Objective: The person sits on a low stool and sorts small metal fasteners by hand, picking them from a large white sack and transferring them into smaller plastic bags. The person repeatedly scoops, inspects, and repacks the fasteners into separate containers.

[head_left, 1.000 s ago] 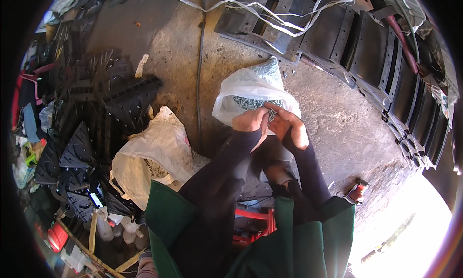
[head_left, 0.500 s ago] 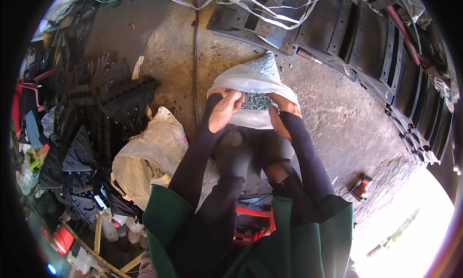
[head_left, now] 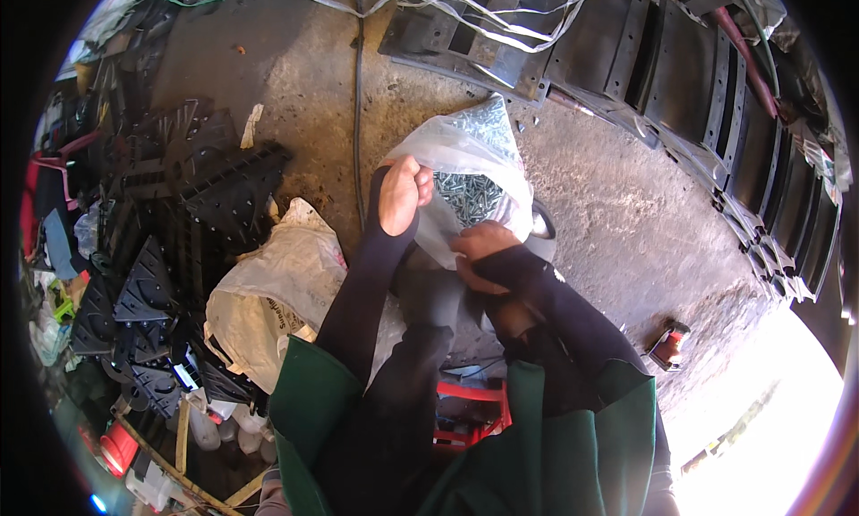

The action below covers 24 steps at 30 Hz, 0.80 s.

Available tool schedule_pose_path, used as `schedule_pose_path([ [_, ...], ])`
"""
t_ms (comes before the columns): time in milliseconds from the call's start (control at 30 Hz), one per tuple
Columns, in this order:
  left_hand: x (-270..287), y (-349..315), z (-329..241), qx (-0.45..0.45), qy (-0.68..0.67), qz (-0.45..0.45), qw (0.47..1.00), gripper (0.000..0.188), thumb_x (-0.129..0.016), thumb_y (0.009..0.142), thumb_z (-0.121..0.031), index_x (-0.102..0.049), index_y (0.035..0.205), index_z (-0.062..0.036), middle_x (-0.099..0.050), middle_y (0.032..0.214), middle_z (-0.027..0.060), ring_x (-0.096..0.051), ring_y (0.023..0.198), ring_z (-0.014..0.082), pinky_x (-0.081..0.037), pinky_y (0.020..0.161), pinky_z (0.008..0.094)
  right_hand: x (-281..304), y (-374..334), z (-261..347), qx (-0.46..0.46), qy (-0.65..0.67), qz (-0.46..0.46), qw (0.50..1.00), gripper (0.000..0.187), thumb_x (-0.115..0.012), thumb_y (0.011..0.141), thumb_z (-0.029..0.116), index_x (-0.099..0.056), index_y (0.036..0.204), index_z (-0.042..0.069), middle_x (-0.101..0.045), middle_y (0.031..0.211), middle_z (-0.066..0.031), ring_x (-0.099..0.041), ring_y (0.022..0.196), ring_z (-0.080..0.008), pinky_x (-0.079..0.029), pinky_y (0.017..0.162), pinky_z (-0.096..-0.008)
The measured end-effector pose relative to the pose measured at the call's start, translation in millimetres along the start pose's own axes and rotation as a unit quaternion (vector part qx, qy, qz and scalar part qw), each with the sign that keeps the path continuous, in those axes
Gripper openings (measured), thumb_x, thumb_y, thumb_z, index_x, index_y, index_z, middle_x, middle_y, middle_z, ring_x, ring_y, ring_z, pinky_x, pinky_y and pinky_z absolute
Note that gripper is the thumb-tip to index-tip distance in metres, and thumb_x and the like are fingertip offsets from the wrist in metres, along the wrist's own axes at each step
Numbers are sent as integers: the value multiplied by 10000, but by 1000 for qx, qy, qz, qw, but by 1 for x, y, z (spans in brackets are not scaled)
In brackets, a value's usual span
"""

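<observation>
A translucent white plastic bag (head_left: 437, 142) lies on the floor in front of my feet, its mouth facing me. Inside it is a heap of small grey metal screws (head_left: 471, 197). My left hand (head_left: 404, 194) is closed on the left side of the bag's mouth, fingers curled over the plastic. At the near edge of the mouth, my right hand (head_left: 489, 248) is closed on the plastic, back of the hand up. Its fingertips are partly hidden by the hand itself.
A pale woven sack (head_left: 279, 292) stands open at the left, beside piled black brackets (head_left: 148, 288). Dark metal plates (head_left: 608, 60) are stacked at the far right. A black cable (head_left: 359, 114) runs along the floor. A red tool (head_left: 668, 344) lies at the right.
My right hand has moved from the bag's right side to its near edge, nearer me. The left hand has shifted slightly left, and the mouth is wider, with more screws showing.
</observation>
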<state>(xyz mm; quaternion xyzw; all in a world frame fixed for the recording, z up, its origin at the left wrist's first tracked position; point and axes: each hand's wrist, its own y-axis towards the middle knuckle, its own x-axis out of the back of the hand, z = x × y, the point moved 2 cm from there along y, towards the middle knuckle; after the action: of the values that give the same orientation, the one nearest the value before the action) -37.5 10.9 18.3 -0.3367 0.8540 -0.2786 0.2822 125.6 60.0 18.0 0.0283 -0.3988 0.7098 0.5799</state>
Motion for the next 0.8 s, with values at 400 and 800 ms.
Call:
schedule_pose_path([
  [400, 1, 0, -13, 52, 125, 53, 989, 441, -451, 1020, -320, -339, 632, -143, -379, 574, -11, -373, 506, 101, -310, 492, 265, 1, 62, -26, 117, -257, -361, 889, 244, -580, 809, 148, -671, 1036, 148, -561, 1162, -74, -606, 1022, -283, -528, 817, -415],
  [800, -4, 1, -7, -155, 554, 6, 818, 295, -485, 978, -230, -622, 1123, -13, -654, 891, 188, -632, 857, 310, -474, 791, 389, 43, 25, -62, -114, -153, -153, 970, 188, -599, 737, 52, -647, 916, 15, -656, 907, -186, -667, 863, -336, -536, 763, -432],
])
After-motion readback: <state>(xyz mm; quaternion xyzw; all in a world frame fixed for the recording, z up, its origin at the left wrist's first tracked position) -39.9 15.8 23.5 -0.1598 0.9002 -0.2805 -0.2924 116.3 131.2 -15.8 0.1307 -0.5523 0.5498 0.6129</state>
